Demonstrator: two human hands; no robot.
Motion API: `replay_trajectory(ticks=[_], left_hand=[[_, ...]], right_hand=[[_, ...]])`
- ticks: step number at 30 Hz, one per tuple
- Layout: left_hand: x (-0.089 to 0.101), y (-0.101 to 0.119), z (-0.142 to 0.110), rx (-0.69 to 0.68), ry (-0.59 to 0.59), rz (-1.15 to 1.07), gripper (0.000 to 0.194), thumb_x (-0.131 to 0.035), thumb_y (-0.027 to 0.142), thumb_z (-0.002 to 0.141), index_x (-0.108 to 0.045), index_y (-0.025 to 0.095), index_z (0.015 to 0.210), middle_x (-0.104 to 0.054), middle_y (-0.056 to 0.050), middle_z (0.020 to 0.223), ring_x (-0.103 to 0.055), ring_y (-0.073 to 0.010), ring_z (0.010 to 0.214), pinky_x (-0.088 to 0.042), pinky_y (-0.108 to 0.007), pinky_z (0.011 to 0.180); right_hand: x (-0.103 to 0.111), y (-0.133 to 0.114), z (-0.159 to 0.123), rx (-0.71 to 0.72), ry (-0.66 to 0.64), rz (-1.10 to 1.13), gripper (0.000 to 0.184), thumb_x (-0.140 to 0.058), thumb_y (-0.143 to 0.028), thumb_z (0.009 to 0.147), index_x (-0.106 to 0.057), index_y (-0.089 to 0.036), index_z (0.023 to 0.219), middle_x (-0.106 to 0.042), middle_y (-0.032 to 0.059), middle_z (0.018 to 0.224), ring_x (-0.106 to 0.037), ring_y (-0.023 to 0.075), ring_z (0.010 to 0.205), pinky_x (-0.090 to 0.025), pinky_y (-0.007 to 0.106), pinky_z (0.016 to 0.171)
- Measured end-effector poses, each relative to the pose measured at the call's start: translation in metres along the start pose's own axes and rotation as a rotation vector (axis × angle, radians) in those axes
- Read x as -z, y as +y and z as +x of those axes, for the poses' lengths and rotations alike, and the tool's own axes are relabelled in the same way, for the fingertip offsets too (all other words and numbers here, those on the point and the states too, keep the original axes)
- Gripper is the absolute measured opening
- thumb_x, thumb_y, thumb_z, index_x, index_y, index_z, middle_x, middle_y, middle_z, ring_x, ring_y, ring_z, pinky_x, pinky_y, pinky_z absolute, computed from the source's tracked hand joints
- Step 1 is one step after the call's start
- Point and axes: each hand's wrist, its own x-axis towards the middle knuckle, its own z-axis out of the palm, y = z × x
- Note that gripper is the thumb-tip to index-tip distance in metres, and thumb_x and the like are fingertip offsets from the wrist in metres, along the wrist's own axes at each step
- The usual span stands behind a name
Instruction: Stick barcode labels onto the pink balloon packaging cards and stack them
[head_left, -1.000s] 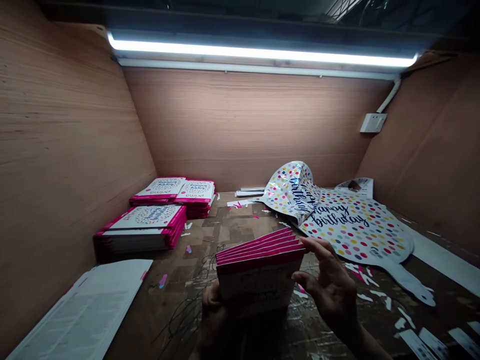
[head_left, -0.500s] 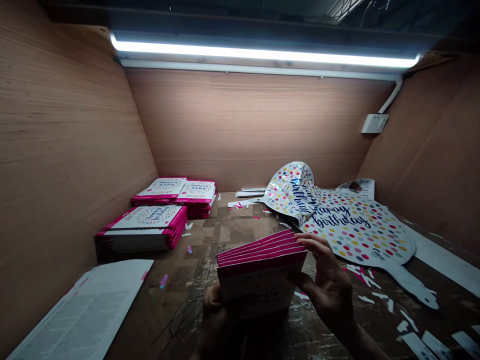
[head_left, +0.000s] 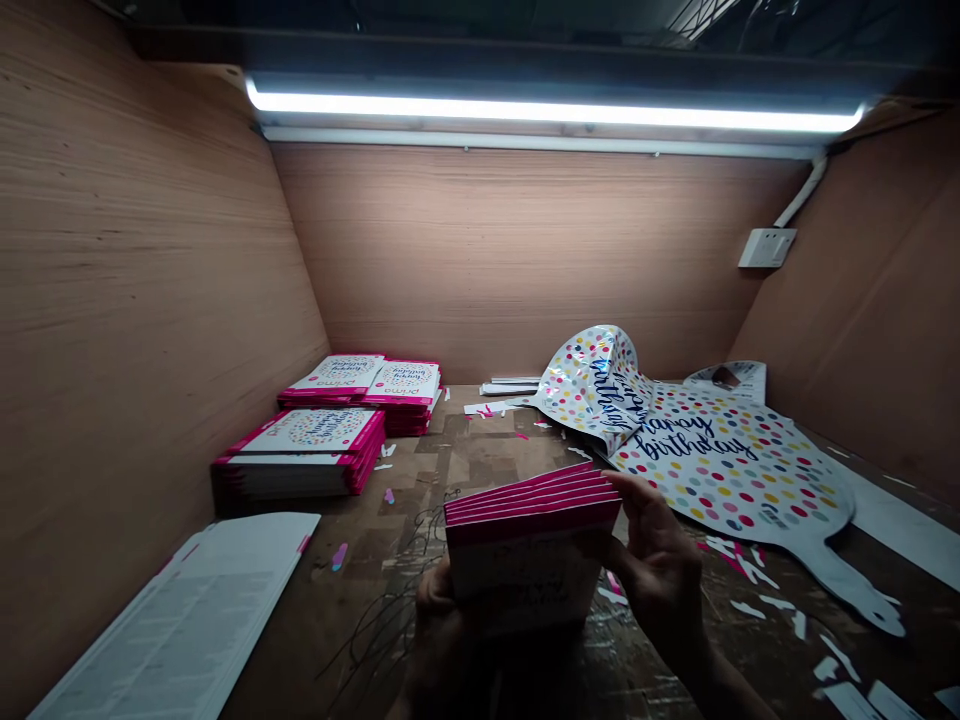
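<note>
"How many stacks of packets (head_left: 311, 432) along the left edge of the surface (head_left: 484, 445)?"

"Three, and one bundle (head_left: 529, 565) between two hands: one left hand (head_left: 439, 610), one right hand (head_left: 664, 570)."

"Piles of sheets (head_left: 195, 600) at the near left corner?"

"One."

"Balloons (head_left: 750, 480) toward the right edge?"

"At least two, overlapping."

"Lamps (head_left: 555, 111) and sockets (head_left: 765, 248)?"

"One each."

"And paper scraps (head_left: 826, 669)?"

"More than ten."

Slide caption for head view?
Left hand holds fanned cards, right hand touching their edge; dotted foils beyond, right.
</note>
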Motion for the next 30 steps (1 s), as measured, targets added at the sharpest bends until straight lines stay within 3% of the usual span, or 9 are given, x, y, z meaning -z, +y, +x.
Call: replay_trajectory(ticks=[3, 8, 22, 27, 30], left_hand=[[-0.001, -0.002, -0.001, 0.046, -0.024, -0.028, 0.026, -0.079, 0.019, 0.044, -0.069, 0.013, 0.067, -0.069, -0.003, 0.061, -0.062, -0.0209, 0.058, -0.052, -0.026, 0.048], [-0.003, -0.002, -0.002, 0.045, 0.041, -0.043, 0.029, -0.079, 0.019, 0.042, -0.069, 0.014, 0.068, -0.068, -0.002, 0.061, -0.061, -0.0200, 0.058, -0.051, -0.024, 0.047], [-0.003, 0.005, -0.001, 0.029, 0.032, 0.006, 0.028, -0.078, 0.016, 0.039, -0.068, 0.014, 0.065, -0.066, -0.001, 0.056, -0.060, -0.0199, 0.055, -0.047, -0.021, 0.040], [-0.007, 0.009, -0.005, 0.020, 0.104, -0.022, 0.027, -0.079, 0.016, 0.038, -0.067, 0.014, 0.063, -0.065, 0.000, 0.054, -0.060, -0.0187, 0.054, -0.047, -0.020, 0.042], [-0.006, 0.010, -0.004, 0.031, 0.065, -0.035, 0.026, -0.079, 0.016, 0.037, -0.067, 0.014, 0.061, -0.065, 0.000, 0.053, -0.060, -0.0198, 0.053, -0.047, -0.021, 0.040]], right_hand=[[-0.001, 0.001, 0.002, 0.023, -0.019, -0.028, 0.036, -0.065, -0.020, 0.074, -0.056, -0.023, 0.109, -0.053, 0.0081, 0.111, -0.049, 0.0247, 0.105, -0.041, 0.039, 0.089], [-0.002, 0.001, 0.004, -0.046, -0.030, 0.032, 0.038, -0.066, -0.023, 0.072, -0.054, -0.023, 0.108, -0.055, 0.0078, 0.106, -0.052, 0.0247, 0.100, -0.043, 0.039, 0.086], [-0.003, 0.003, 0.007, -0.120, -0.094, 0.149, 0.032, -0.063, -0.025, 0.075, -0.055, -0.022, 0.105, -0.057, 0.0047, 0.096, -0.057, 0.0194, 0.084, -0.048, 0.030, 0.070], [-0.003, 0.005, 0.007, -0.123, -0.125, 0.165, 0.027, -0.060, -0.026, 0.077, -0.056, -0.022, 0.103, -0.054, 0.0048, 0.094, -0.054, 0.0181, 0.081, -0.048, 0.029, 0.068], [-0.003, 0.006, 0.008, -0.118, -0.120, 0.148, 0.028, -0.061, -0.027, 0.076, -0.056, -0.021, 0.103, -0.055, 0.0055, 0.094, -0.055, 0.0192, 0.081, -0.049, 0.030, 0.068]])
